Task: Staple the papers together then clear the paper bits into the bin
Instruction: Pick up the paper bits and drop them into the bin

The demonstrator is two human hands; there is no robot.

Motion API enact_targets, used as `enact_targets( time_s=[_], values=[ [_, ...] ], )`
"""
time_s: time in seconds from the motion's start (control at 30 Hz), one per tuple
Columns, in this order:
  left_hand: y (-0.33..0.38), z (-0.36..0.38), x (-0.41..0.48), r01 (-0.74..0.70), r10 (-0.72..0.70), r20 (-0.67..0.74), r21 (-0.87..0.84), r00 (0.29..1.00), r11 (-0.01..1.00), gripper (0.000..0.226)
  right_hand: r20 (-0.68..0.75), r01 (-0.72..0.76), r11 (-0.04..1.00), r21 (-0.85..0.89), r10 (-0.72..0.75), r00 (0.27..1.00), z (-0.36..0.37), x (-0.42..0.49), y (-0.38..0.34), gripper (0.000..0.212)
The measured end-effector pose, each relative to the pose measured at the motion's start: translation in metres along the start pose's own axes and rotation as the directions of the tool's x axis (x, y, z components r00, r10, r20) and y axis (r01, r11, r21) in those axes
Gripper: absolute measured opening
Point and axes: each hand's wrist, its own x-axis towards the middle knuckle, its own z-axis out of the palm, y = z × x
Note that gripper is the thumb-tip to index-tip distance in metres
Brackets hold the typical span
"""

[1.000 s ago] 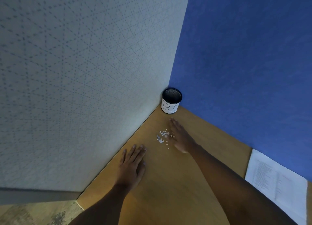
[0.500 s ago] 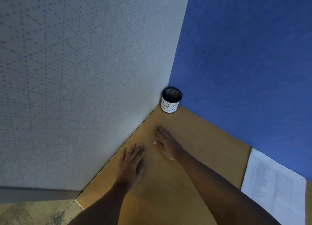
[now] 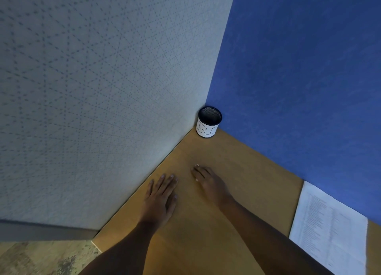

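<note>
— Both hands lie flat: left hand [image 3: 161,194] spread by the grey wall, right hand [image 3: 208,183] cupped palm-down, a few paper bits [image 3: 196,172] peeking at its fingertips.
— And the bin [image 3: 208,122]?
— Straight ahead in the corner, nearer the right hand.

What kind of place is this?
Probably an office desk cubicle: a wooden desk tucked into a corner between a grey fabric partition and a blue one, with printed papers and a small bin.
</note>
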Motion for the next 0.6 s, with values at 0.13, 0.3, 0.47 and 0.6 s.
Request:
enact_targets(
  time_s=[0.13,0.3,0.47,0.6],
  values=[
    [0.000,0.001,0.000,0.001,-0.001,-0.004,0.005,1.000,1.000,0.052,0.019,-0.033,0.999,0.002,0.033,0.999,-0.004,-0.005,0.007,0.051],
    [0.000,0.001,0.000,-0.013,0.013,-0.008,-0.011,1.000,1.000,0.052,0.118,-0.102,0.994,0.045,0.096,0.988,-0.008,0.002,0.010,0.024],
    [-0.001,0.001,-0.001,-0.017,0.017,-0.015,-0.025,1.000,1.000,0.051,0.127,-0.117,0.989,0.086,0.105,0.986,-0.006,0.012,0.010,0.015],
    [-0.002,0.002,0.000,-0.016,0.015,-0.006,-0.012,1.000,1.000,0.052,0.154,-0.143,0.988,0.060,0.133,0.979,-0.006,0.011,0.011,0.020]
  ],
)
